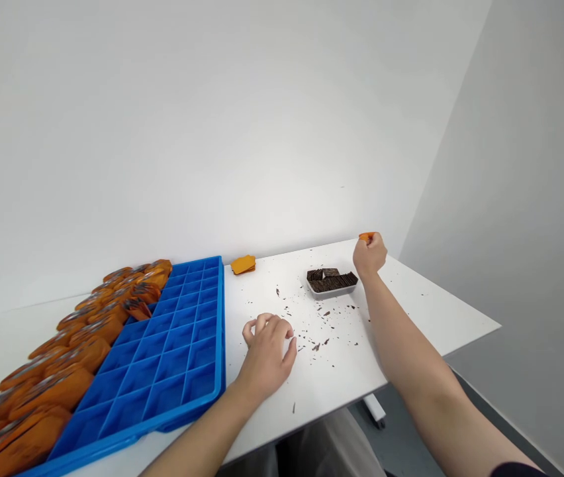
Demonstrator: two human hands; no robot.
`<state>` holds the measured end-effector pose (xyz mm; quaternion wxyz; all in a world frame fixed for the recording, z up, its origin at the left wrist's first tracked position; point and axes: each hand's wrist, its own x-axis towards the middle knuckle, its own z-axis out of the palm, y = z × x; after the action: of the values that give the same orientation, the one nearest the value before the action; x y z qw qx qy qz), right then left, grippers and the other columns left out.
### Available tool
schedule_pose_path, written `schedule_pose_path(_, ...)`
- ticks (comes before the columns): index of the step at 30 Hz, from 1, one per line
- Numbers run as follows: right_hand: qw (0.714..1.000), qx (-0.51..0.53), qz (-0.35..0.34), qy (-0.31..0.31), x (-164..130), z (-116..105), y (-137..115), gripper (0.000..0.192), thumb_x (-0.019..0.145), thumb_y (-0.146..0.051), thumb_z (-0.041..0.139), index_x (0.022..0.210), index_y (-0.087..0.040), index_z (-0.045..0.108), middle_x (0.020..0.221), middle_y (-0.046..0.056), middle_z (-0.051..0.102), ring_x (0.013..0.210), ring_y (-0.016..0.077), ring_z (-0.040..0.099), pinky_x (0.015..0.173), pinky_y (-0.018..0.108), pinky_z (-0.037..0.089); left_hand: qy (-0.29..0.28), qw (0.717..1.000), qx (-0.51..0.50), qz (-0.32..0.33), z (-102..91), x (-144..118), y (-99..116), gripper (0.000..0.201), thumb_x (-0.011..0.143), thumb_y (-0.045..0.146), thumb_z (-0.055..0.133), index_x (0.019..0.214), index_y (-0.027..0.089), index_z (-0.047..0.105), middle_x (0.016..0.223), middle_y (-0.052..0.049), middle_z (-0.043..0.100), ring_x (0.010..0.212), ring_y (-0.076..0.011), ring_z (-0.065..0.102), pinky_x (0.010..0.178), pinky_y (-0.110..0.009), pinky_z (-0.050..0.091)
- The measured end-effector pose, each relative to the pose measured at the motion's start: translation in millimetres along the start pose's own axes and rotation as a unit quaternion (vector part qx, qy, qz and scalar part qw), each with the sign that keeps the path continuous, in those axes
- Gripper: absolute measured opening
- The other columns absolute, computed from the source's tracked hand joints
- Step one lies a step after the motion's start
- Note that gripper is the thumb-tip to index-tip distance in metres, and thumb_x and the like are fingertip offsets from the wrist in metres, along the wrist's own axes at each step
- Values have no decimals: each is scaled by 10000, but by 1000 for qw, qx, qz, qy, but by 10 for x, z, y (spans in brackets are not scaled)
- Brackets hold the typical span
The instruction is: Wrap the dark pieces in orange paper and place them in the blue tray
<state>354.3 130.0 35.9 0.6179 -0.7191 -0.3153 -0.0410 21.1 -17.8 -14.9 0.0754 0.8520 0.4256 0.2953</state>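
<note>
My right hand (371, 255) is closed, raised above the back right of the white table. An orange piece (367, 236), which looks like a small packet, pokes out of its fist; most of it is hidden by the fingers. My left hand (269, 354) hovers over or rests on the table between the blue tray and scattered dark crumbs, its fingers curled but apart with nothing in them. A clear plastic container (334, 295) holds rows of thin dark brown flat pieces (331, 282), just left of my right forearm. Near the wall lies a small stack of orange packets (243, 264).
The blue divided tray (177, 341) covers the left of the table (341, 377). Orange packets (71, 361) stand packed in its left compartments; the right ones hold nothing visible. Dark flakes (318, 346) litter the middle. A white wall (282, 132) rises behind.
</note>
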Motion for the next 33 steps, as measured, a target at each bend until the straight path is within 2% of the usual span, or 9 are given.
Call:
schedule_pose_path(3,998,-33,6,-47,102,-4,131,171,899,-282,486,965,-234,637,898,60,693,789,229,576,698,333,372,8,1000,-12,10,-16,2,7,149,906,80,576,912,229,577,977,4,711,1140,-268,563,1006,-501,259)
schedule_pose_path(6,991,-52,-15,-120,164,1,226,224,923,-345,495,970,-220,675,862,71,684,759,232,564,692,344,391,14,999,-25,18,-38,6,15,182,913,59,584,910,240,604,967,12,742,1142,-267,576,1022,-519,233)
schedule_pose_path(9,975,-43,-57,-209,207,-44,264,199,864,-397,645,886,-219,731,833,56,679,742,214,574,706,337,438,13,999,-28,19,-64,11,32,176,931,76,604,892,247,615,929,20,759,1127,-271,594,1032,-535,218)
schedule_pose_path(11,949,-28,-108,-295,228,-102,259,237,816,-431,738,920,-222,779,941,65,700,834,215,614,775,333,486,4,1000,-26,17,-75,16,42,169,929,87,617,879,248,614,898,28,757,1109,-270,606,1040,-543,213)
schedule_pose_path(14,885,-33,-175,-430,233,-184,219,335,829,-510,764,1037,-252,820,1098,86,708,994,246,638,889,353,511,-10,1000,-19,13,-77,26,43,148,917,106,625,877,248,608,892,32,752,1091,-270,621,1047,-551,217)
schedule_pose_path(16,855,-57,-194,-478,219,-205,186,335,854,-545,747,1024,-270,835,1102,86,719,1014,264,642,896,359,510,-12,1000,-17,11,-74,32,34,127,917,127,620,883,249,606,907,28,752,1087,-272,628,1051,-553,222)
schedule_pose_path(21,849,-108,-196,-479,159,-136,146,433,924,-642,637,915,-263,847,1117,87,715,995,277,650,883,366,503,4,1000,-7,14,-89,51,-7,94,939,171,592,896,254,597,928,20,747,1077,-273,641,1051,-552,232)
schedule_pose_path(26,870,-96,-197,-442,129,-63,165,515,1023,-609,469,970,-257,842,1092,90,693,1029,265,657,934,365,485,36,999,11,10,-118,78,-38,91,977,196,560,903,248,570,899,8,733,1099,-280,635,1059,-549,232)
schedule_pose_path(33,886,-79,-202,-410,152,25,240,384,1023,-485,504,991,-251,806,1117,95,692,1027,254,642,908,369,489,68,997,21,20,-186,81,23,75,999,169,518,1008,238,546,955,-33,723,1122,-286,632,1080,-547,244)
